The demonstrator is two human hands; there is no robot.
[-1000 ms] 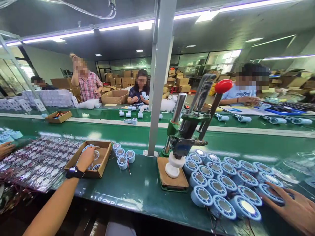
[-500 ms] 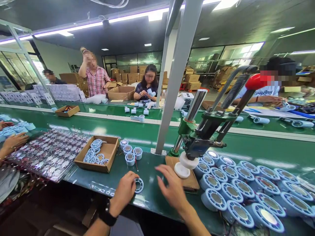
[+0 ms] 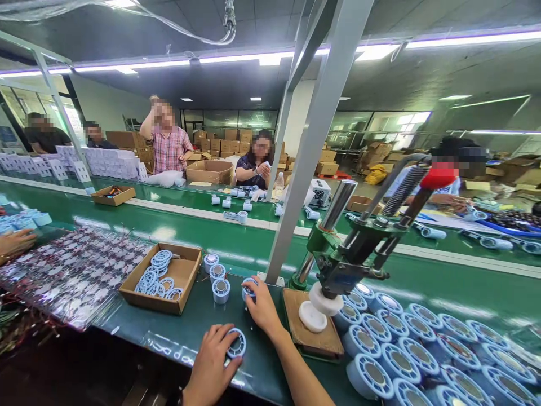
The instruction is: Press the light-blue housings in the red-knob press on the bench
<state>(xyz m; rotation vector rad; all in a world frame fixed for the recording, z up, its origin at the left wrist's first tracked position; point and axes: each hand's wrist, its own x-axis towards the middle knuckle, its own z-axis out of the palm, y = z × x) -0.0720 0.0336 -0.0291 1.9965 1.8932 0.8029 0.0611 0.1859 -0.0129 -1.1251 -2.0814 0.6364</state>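
Note:
My left hand (image 3: pixel 213 361) rests at the table's front edge, its fingers closed on a flat light-blue ring (image 3: pixel 236 343). Farther back, my right hand (image 3: pixel 262 304) grips a round blue-and-white housing (image 3: pixel 249 287) by its top, near the foot of the grey post. Three similar housings (image 3: pixel 217 272) stand just left of it. A cardboard box (image 3: pixel 181 276) holds several loose blue rings (image 3: pixel 158 273). Right of my right hand is a green hand press (image 3: pixel 350 254) with a red-tipped lever; its round white lower die (image 3: pixel 313 317) has nothing in it.
Many finished-looking blue housings (image 3: pixel 397 361) crowd the table at right. A grey post (image 3: pixel 313 113) rises behind my right hand. Wired circuit boards (image 3: pixel 76 276) cover the left side, beside another person's hand (image 3: pixel 17 243). Several people work across the green conveyor (image 3: pixel 181 228).
My right hand has moved left and forward from beside the press and taken hold of a housing. My left hand still has the ring, now lower in view. The camera view has shifted.

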